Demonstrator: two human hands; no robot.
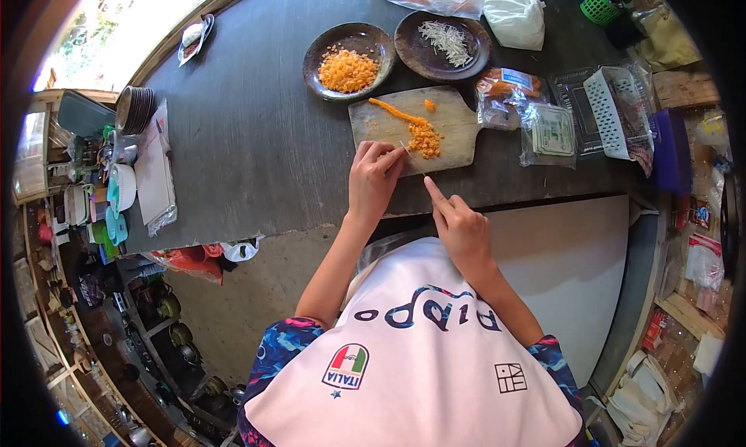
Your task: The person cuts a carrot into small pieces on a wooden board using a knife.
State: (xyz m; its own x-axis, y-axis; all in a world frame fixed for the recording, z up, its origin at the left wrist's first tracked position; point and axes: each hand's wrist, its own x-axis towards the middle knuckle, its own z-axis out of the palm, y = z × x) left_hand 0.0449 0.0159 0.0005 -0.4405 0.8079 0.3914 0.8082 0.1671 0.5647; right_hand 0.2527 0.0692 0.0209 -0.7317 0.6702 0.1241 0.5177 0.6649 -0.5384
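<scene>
A knife point(416, 164) is in my right hand point(464, 231), its index finger stretched along the top and its handle hidden in the palm. My left hand point(376, 172) has its fingers pinched together at the blade near the tip. Both hands are at the near edge of a wooden cutting board point(458, 124). Finely diced orange bits, which look like carrot point(424, 140), lie in a heap just beyond the blade. A long orange strip point(396, 110) runs up-left from the heap, and a small orange piece point(430, 104) sits apart.
Behind the board stand a dark plate of orange dice point(347, 71) and a dark plate of white shreds point(447, 44). Plastic packs point(553, 130), a white basket point(608, 113) and a white bag point(514, 15) are on the right. Stacked bowls point(135, 110) stand at far left.
</scene>
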